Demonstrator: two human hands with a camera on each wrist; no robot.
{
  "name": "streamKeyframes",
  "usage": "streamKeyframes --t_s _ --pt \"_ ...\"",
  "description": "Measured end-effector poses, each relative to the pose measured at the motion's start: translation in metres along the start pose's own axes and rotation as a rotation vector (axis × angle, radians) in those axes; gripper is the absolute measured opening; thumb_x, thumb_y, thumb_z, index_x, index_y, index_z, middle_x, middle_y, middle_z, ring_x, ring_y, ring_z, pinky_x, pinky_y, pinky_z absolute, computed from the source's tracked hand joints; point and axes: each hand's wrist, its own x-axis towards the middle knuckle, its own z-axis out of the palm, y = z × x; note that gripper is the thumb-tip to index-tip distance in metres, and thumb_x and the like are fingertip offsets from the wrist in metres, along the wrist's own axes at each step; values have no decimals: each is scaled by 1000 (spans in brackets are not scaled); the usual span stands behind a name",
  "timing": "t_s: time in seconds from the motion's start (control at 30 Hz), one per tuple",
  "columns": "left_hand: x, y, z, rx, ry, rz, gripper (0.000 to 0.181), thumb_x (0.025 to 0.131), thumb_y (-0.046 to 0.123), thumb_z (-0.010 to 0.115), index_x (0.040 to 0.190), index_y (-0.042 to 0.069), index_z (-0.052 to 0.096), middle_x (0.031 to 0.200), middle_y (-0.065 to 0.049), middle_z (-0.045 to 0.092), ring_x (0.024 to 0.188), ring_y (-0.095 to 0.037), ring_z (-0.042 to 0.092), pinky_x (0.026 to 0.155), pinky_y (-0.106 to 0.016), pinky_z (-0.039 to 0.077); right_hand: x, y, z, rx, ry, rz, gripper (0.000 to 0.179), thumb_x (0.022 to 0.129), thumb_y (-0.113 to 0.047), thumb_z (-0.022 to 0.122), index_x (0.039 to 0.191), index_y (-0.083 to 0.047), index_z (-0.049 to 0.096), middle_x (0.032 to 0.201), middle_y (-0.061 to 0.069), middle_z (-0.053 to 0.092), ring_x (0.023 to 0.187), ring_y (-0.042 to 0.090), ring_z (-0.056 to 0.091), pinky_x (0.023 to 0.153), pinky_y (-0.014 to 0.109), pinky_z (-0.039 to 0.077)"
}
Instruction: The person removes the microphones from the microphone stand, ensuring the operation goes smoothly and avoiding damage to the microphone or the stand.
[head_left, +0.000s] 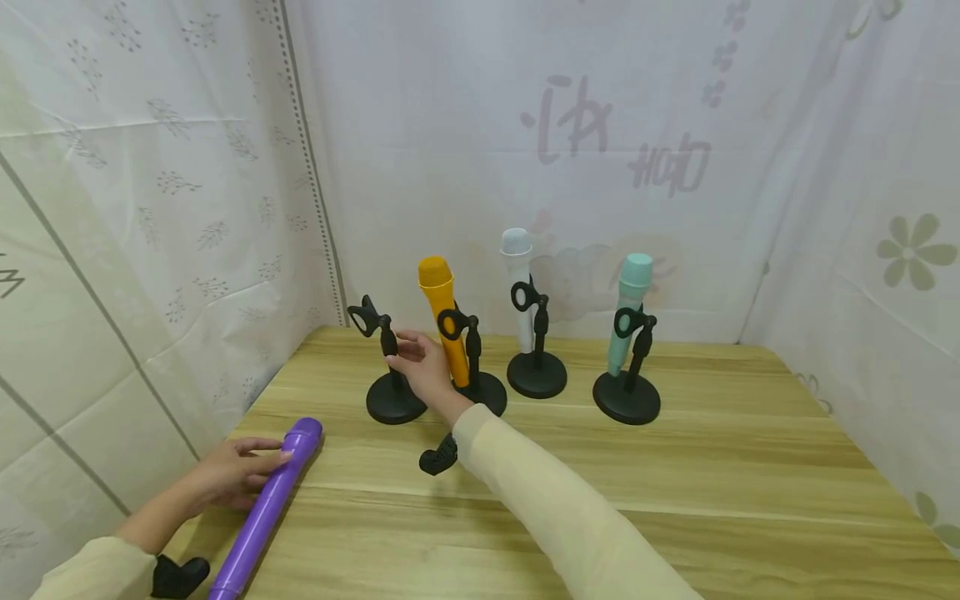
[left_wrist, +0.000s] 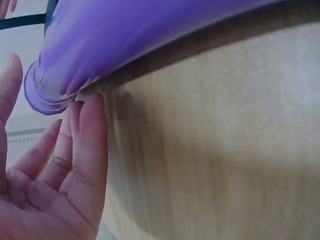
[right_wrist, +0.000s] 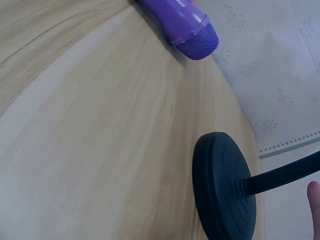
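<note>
A purple microphone (head_left: pixel 266 508) lies slantwise at the table's left front, its mesh head (right_wrist: pixel 200 44) pointing to the back in the right wrist view. My left hand (head_left: pixel 225 475) is beside its upper part, with relaxed fingers (left_wrist: pixel 90 135) at the microphone's edge and the thumb apart. Farther back, my right hand (head_left: pixel 427 371) reaches to a black microphone stand (head_left: pixel 396 402) with a bare clip (head_left: pixel 365 317). Thumb and fingers spread on either side of its pole; a fingertip (right_wrist: pixel 314 192) shows apart from the pole in the right wrist view.
To the right, an orange microphone (head_left: pixel 442 300), a white microphone (head_left: pixel 517 250) and a teal microphone (head_left: pixel 632 287) lean in black stands. The orange one is right beside my right hand. Patterned curtains (head_left: pixel 450 167) enclose the wooden table (head_left: pixel 712 475) at the back and sides.
</note>
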Motion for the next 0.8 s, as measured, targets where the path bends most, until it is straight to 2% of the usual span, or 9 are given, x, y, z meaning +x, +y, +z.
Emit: streamKeyframes --t_s 0.07,0.27,0.37,0.6,0.8 --pt "-1 2 -3 25 -10 11 79 92 34 67 141 -14 28 101 -8 67 89 -23 65 75 -47 56 -2 1 -2 0 -15 -4 39 87 -8 73 125 -12 63 110 2 66 102 17 64 88 27 52" --pt "-5 13 -5 106 78 36 72 95 35 63 140 -14 33 108 -16 65 92 -25 62 73 -47 57 -10 3 -7 -5 -51 -15 37 88 -10 73 124 -12 64 116 10 64 105 21 63 89 27 51" --pt "-5 18 -7 119 82 40 70 97 35 60 140 -14 33 116 -22 63 97 -29 62 74 -48 57 -13 4 -11 -12 -61 -20 38 88 -10 72 126 -10 63 119 13 63 106 22 62 89 28 51" --pt "-5 28 -8 145 99 67 72 96 37 61 141 -13 34 121 -24 60 102 -30 60 76 -46 57 -20 6 -26 4 -99 -22 38 89 -10 72 126 -14 64 113 2 64 104 17 62 88 28 52" --pt "-1 37 -7 172 112 111 74 97 40 59 143 -11 32 129 -29 54 106 -34 58 78 -45 56 -25 7 -40 0 -94 -30 38 87 -10 74 123 -16 66 108 0 66 98 14 64 84 26 53"
